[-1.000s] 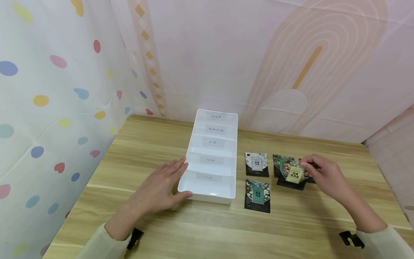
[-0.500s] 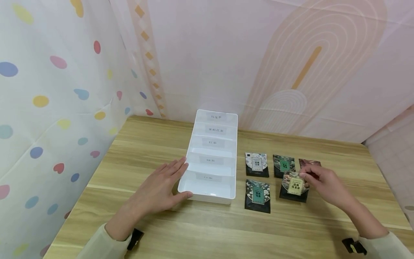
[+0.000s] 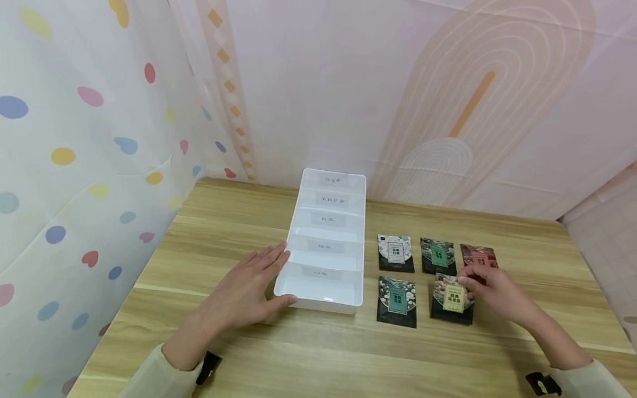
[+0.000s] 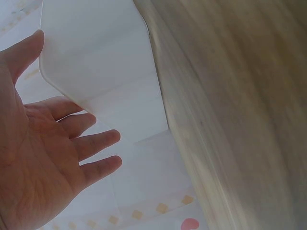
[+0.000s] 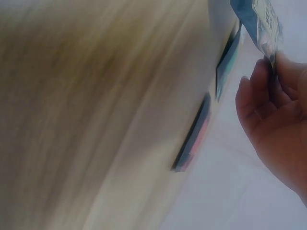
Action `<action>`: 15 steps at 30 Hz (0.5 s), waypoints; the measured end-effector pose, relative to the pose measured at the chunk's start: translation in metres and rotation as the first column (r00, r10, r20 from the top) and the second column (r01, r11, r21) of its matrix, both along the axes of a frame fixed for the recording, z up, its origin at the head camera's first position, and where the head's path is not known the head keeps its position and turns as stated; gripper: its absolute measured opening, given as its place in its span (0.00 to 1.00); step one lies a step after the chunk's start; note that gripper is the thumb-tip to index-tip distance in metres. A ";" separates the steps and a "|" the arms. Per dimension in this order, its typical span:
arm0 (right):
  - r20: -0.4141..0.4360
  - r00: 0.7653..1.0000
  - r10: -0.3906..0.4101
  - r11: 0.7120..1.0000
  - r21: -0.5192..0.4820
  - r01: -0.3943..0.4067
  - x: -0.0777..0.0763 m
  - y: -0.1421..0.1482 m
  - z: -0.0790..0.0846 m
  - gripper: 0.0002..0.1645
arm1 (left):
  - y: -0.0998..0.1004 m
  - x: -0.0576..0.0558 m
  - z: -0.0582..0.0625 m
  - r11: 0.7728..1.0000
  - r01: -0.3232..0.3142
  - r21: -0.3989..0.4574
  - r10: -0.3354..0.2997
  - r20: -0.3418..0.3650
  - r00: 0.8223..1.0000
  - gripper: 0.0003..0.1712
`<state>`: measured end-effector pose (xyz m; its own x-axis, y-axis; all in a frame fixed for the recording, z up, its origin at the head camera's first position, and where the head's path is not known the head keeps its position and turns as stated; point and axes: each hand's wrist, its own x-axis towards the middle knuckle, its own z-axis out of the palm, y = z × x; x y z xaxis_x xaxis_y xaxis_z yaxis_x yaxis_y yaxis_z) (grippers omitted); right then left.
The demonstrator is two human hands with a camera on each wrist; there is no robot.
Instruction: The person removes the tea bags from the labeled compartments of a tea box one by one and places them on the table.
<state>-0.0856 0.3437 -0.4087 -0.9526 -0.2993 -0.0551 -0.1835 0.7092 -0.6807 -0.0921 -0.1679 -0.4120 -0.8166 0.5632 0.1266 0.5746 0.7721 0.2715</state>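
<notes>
In the head view my left hand rests with straight fingers against the near left corner of a white divided tray. The left wrist view shows its thumb and fingertips at the tray's wall. My right hand pinches the top right corner of a tea sachet with a yellow label, tilted slightly off the table. Behind it lie a green-label sachet and a red-label sachet, the latter partly hidden by the hand. To the left lie a white-label sachet and a teal-label sachet.
Several compartments run along the tray, each with a printed paper label. The wooden table ends at a patterned curtain behind and a dotted curtain on the left.
My right hand has drawn the yellow-label sachet toward the front, off the green- and red-label sachets, which are now more exposed. The left hand and the tray have stayed in place.
</notes>
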 end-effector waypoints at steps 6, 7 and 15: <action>0.025 0.999 0.043 0.998 -0.036 -0.042 -0.003 0.001 -0.007 0.06 | 0.000 0.001 0.001 1.000 -0.001 0.002 0.000 0.005 1.000 0.52; 0.034 0.998 0.049 0.998 -0.047 -0.047 -0.004 0.000 -0.008 0.06 | 0.000 0.001 0.001 1.000 0.000 0.002 0.000 0.005 1.000 0.52; 0.044 0.997 0.071 0.997 0.005 -0.071 -0.006 -0.001 -0.015 0.06 | 0.000 0.001 0.001 1.000 0.001 0.005 -0.001 0.006 1.000 0.52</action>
